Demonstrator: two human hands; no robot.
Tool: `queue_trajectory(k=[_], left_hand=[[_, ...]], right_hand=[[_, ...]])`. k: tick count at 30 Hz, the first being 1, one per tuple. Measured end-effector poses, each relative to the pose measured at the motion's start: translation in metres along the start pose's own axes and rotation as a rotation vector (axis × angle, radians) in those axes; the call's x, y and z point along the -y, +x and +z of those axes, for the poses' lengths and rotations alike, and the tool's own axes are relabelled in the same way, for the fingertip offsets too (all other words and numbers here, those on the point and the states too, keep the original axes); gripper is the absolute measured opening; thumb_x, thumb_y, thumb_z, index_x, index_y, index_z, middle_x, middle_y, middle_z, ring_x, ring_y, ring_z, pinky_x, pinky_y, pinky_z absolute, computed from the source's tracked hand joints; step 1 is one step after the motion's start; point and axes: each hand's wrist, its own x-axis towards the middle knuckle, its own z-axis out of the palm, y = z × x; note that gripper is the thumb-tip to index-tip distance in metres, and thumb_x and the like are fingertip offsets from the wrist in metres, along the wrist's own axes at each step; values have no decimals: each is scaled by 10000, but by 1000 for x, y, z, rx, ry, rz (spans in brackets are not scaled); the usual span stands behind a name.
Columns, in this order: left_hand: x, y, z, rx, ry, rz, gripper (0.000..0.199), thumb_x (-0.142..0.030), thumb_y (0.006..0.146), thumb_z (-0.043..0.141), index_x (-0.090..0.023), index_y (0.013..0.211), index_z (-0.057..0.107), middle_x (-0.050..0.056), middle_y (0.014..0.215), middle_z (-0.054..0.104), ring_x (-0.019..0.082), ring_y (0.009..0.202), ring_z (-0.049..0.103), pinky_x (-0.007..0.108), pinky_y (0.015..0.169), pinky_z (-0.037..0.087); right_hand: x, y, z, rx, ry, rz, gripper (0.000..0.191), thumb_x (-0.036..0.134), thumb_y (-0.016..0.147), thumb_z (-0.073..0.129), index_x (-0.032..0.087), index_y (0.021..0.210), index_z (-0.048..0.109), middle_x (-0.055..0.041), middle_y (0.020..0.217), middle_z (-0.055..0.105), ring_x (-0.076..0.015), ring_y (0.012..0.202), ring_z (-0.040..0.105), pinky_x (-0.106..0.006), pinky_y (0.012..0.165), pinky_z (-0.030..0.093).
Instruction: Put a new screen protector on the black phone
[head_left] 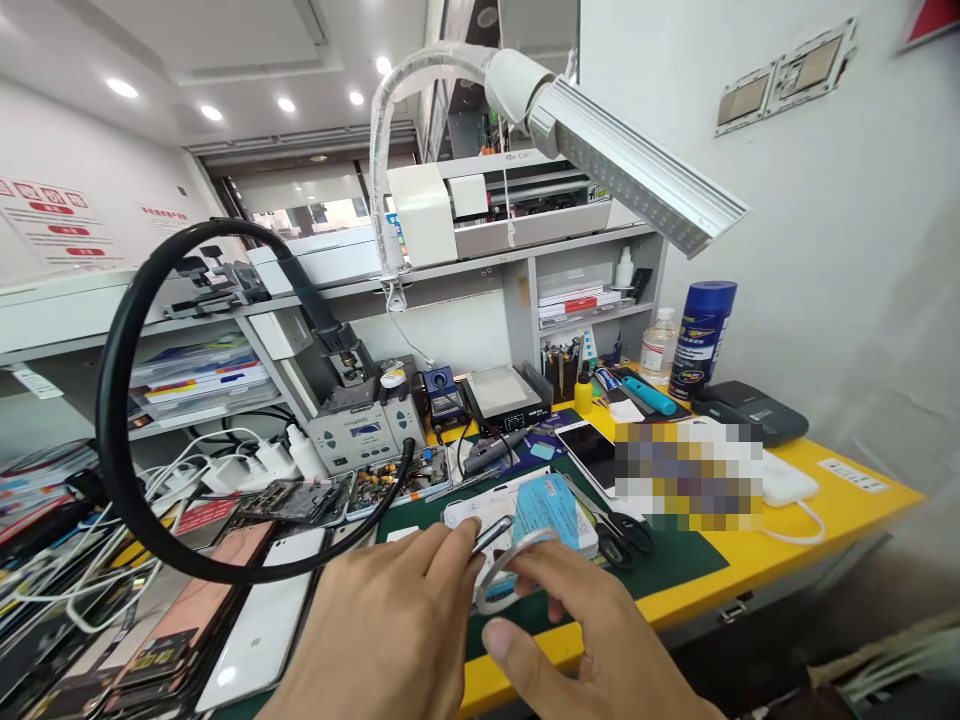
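Observation:
My left hand (390, 620) is closed around a slim dark phone-like object (493, 533), seen nearly edge-on, most of it hidden by the fingers. Close on its right, my right hand (585, 625) has its fingers curled at a white ring (491, 585), which looks like a roll of tape. Its thumb stands apart from the fingers, below the ring. Beneath both hands lies a white and blue box (555, 510) on the green mat (675, 560). Black-handled scissors (626, 535) rest against the box's right side.
Phones, including a white one (266, 620), and white cables crowd the left. A black hose (112, 420) loops above them. Behind the mat stand a grey station (360, 435) and a soldering unit (444, 395). A blue spray can (701, 340) and black case (750, 410) stand at right.

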Motion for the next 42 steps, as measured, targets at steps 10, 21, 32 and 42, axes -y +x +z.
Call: queue_trajectory(k=[10, 21, 32, 42], left_hand=[[11, 7, -8, 234, -267, -272, 241, -305, 1021, 395, -222, 844, 535, -5, 716, 624, 148, 541, 526, 278, 503, 318], [25, 17, -1, 310, -527, -523, 339, -452, 1011, 408, -209, 803, 520, -47, 597, 465, 125, 546, 344, 260, 536, 241], [29, 12, -1, 301, -896, -653, 403, -559, 964, 502, -188, 854, 615, -15, 695, 531, 113, 567, 436, 216, 476, 291], [31, 15, 3, 303, -1070, -696, 364, -508, 931, 582, -167, 809, 625, -1, 707, 554, 117, 604, 453, 209, 499, 326]], right_hand=[[5, -3, 1, 53, 77, 151, 296, 442, 957, 546, 205, 856, 692, -24, 749, 671, -198, 730, 627, -282, 694, 471], [6, -12, -4, -20, 278, 259, 530, 576, 1014, 413, 186, 709, 603, 25, 615, 389, -139, 571, 370, -280, 514, 252], [4, -8, -12, -19, 210, 331, 497, 533, 1028, 381, 213, 649, 416, 33, 612, 344, -150, 592, 360, -283, 560, 277], [-6, -12, -7, -20, 226, 350, 464, 484, 1037, 345, 225, 652, 342, 25, 639, 312, -160, 612, 333, -296, 561, 261]])
